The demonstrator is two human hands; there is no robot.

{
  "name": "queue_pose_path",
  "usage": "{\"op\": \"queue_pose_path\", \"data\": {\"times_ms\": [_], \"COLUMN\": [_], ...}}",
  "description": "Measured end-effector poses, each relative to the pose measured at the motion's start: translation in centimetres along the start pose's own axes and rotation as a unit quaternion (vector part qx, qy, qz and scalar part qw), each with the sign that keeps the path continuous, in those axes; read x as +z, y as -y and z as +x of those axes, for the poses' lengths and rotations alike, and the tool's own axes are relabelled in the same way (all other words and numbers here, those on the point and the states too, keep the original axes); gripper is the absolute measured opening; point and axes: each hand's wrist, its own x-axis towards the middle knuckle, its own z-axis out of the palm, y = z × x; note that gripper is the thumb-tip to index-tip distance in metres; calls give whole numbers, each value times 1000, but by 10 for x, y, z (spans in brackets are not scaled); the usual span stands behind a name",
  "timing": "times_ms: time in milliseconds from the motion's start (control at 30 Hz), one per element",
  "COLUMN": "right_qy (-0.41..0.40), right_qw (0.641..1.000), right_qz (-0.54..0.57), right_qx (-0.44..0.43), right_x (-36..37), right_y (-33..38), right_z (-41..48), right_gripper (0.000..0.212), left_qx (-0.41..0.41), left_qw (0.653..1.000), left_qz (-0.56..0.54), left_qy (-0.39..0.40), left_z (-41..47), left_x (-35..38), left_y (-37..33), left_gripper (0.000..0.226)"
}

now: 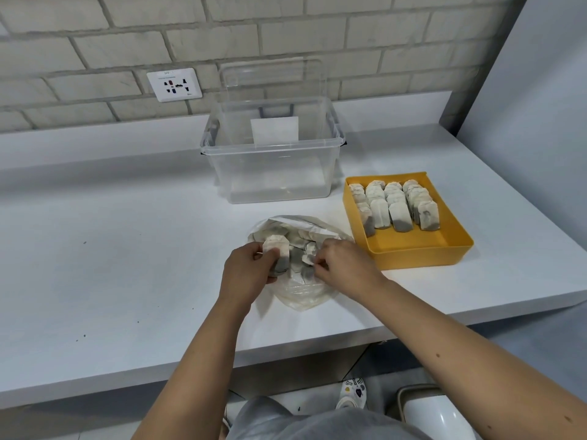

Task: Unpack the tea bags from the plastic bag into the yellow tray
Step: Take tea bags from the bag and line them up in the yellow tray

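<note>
At the worktop (127,249), the left hand (247,268) is gripping tea bags (276,249) over the plastic bag (301,296) while the right hand (343,265) is pinching another inside it; squaring them up first is looking wise for the rows in the yellow tray (422,249) just beside.

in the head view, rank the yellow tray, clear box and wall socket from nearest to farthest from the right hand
1. yellow tray: on the counter just to the right of the right hand.
2. clear box: on the counter behind the hand, toward the wall.
3. wall socket: up on the brick wall, back and to the left.
</note>
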Motion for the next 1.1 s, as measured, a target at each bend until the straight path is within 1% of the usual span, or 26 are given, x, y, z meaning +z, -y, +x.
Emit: {"op": "queue_pose_path", "data": {"times_ms": [67,100,133,167,233,267,300,333,367,467,500,567,667,700,767,800,833,867,933,1033,1100], "right_qy": [-48,-74,-89,-88,-37,-3,25,43,51,30,20,9,-4,-12,-6,16,43,74,113,119,107], "right_qw": [995,985,968,939,844,805,791,795,806,839,847,860,876,894,949,971,983,988,990,991,993], "right_qz": [88,145,219,312,507,565,583,579,563,509,494,470,444,409,277,202,142,101,58,40,42], "right_qx": [26,50,81,118,173,182,182,178,175,191,196,197,189,183,151,129,106,87,61,39,33], "right_x": [-2,-5,-10,-17,-32,-38,-41,-42,-41,-31,-29,-27,-24,-22,-19,-18,-16,-13,-9,-5,-5], "right_y": [-4,-4,-4,-1,8,12,15,18,20,22,22,22,17,14,9,9,8,9,10,9,8], "right_z": [-1,-2,-2,-2,-2,-1,-1,-1,0,3,5,8,11,11,9,7,5,3,2,4,4], "right_gripper": [15,12,10,10,11,10,10,10,11,12,10,7,7,7,7,13,18,22,29,36,33], "left_qx": [-6,-10,-13,-15,-23,-31,-43,-57,-71,-95,-92,-66,-36,-31,-21,-18,-16,-16,-15,-15,-20], "left_qw": [1000,1000,1000,999,999,998,996,993,988,974,975,986,993,994,997,998,999,999,999,999,999], "left_qz": [-8,-14,-21,-29,-43,-54,-72,-98,-131,-196,-192,-145,-105,-93,-64,-51,-40,-32,-27,-30,-33], "left_qy": [0,2,5,7,10,15,25,38,52,68,64,52,42,39,26,19,13,10,7,5,6], "left_z": [-1,-1,-2,-3,-4,-4,-6,-7,-9,-12,-12,-10,-9,-9,-7,-6,-5,-4,-4,-5,-5], "left_x": [-1,0,0,1,3,5,7,9,11,15,15,17,18,18,17,16,16,16,16,14,11], "left_y": [-1,-2,-3,-4,-6,-7,-9,-12,-15,-21,-21,-18,-12,-10,-5,-3,-2,0,0,-2,-3], "left_gripper": [16,15,16,16,18,19,21,22,23,32,36,36,21,17,16,18,19,20,21,20,20]}}
